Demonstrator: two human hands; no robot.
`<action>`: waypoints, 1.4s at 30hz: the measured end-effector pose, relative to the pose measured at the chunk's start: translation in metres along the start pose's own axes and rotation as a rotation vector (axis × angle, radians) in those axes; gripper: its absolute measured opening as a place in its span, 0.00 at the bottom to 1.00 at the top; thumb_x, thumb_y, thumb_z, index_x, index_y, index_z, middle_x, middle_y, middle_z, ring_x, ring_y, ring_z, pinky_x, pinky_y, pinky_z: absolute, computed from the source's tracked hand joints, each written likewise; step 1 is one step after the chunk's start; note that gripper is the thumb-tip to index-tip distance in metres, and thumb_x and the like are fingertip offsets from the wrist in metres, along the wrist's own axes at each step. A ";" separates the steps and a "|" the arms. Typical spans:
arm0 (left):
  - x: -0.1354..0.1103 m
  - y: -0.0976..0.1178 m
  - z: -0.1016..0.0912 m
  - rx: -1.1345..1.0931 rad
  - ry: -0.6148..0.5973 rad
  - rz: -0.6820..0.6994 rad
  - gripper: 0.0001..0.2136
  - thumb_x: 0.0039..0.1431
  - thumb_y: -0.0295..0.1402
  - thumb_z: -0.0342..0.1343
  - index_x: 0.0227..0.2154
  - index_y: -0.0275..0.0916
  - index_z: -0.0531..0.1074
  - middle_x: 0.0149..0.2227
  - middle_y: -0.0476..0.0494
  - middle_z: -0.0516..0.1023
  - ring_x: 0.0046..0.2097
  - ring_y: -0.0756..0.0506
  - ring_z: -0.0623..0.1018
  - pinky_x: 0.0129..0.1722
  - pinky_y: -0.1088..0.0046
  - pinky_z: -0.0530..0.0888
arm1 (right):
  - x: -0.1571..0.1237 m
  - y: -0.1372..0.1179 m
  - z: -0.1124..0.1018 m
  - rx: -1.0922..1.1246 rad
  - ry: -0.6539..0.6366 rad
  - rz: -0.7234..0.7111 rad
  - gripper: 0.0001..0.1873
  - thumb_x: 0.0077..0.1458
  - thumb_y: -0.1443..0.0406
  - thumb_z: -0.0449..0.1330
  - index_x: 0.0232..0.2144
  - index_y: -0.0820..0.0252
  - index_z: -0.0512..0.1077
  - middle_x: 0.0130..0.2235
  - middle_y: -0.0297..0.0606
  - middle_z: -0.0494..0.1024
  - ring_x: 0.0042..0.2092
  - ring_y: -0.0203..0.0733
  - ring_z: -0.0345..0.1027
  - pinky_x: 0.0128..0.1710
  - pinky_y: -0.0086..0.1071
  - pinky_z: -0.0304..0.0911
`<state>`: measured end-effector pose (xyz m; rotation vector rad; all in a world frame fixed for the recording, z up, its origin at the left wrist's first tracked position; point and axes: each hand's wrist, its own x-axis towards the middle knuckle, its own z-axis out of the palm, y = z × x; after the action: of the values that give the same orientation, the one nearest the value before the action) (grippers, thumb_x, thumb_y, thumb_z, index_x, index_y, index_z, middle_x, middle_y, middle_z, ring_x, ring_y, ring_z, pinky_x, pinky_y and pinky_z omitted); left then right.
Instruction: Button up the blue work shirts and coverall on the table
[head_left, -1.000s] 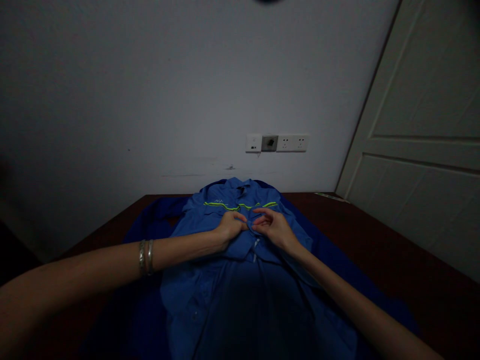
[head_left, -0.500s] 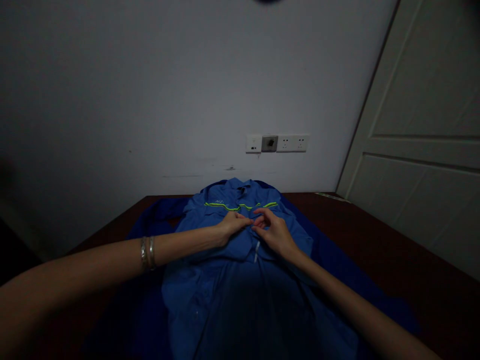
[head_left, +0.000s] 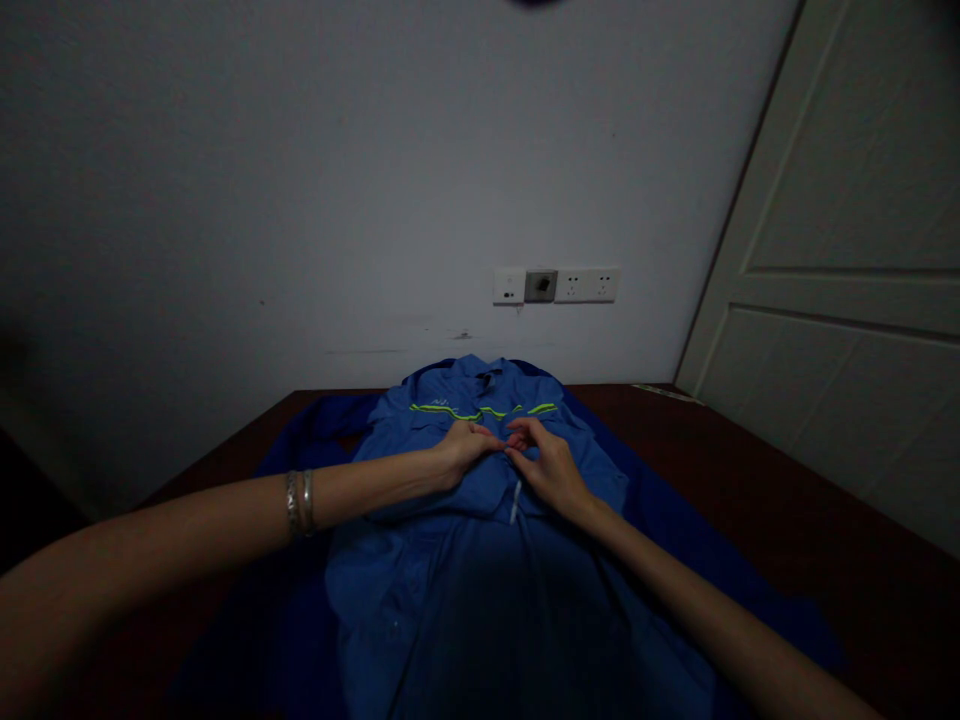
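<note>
A blue work jacket [head_left: 420, 465] with thin yellow-green stripes across the chest lies front side up, its collar toward the wall. My left hand [head_left: 471, 450] is closed in a pinch on the cloth at the middle of the jacket's front. Fingertips almost touching it, my right hand [head_left: 546, 463] pinches at the same spot from the other side. Whatever small part sits between the fingertips is too dark to make out. Below my right hand hangs a short white strip [head_left: 516, 502], near the jacket's waist. The darker blue sleeves spread out to both sides.
The jacket rests on a dark reddish-brown table [head_left: 720, 480]. Behind it rises a pale wall with a row of sockets and switches [head_left: 555, 286]. A white panelled door [head_left: 840, 300] stands at the right. The light is dim.
My right thumb and fingers have closed in a little toward my left fingertips. The jacket lies almost as before.
</note>
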<state>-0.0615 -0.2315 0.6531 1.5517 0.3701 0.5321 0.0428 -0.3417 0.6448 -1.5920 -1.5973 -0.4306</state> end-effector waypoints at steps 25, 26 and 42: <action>-0.007 -0.003 0.002 -0.028 0.069 -0.011 0.13 0.42 0.21 0.54 0.32 0.36 0.59 0.17 0.58 0.59 0.18 0.56 0.61 0.18 0.80 0.56 | 0.004 0.005 -0.003 0.494 0.001 0.326 0.19 0.39 0.65 0.61 0.36 0.58 0.61 0.28 0.32 0.72 0.32 0.35 0.68 0.34 0.30 0.64; -0.006 -0.004 0.003 -0.017 0.081 -0.012 0.14 0.42 0.21 0.54 0.33 0.36 0.59 0.17 0.57 0.60 0.19 0.55 0.62 0.19 0.80 0.56 | 0.006 0.006 -0.004 0.522 -0.011 0.365 0.20 0.38 0.65 0.62 0.36 0.58 0.61 0.28 0.31 0.72 0.31 0.35 0.68 0.33 0.30 0.64; -0.003 -0.004 0.006 0.032 0.011 0.103 0.22 0.36 0.28 0.63 0.36 0.35 0.62 0.22 0.54 0.66 0.23 0.55 0.65 0.23 0.79 0.59 | 0.024 0.002 -0.013 0.524 -0.077 0.536 0.22 0.33 0.74 0.59 0.35 0.59 0.60 0.21 0.27 0.74 0.25 0.35 0.69 0.29 0.30 0.65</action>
<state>-0.0602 -0.2379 0.6485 1.6057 0.3100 0.6177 0.0523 -0.3355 0.6697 -1.5416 -1.1380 0.3163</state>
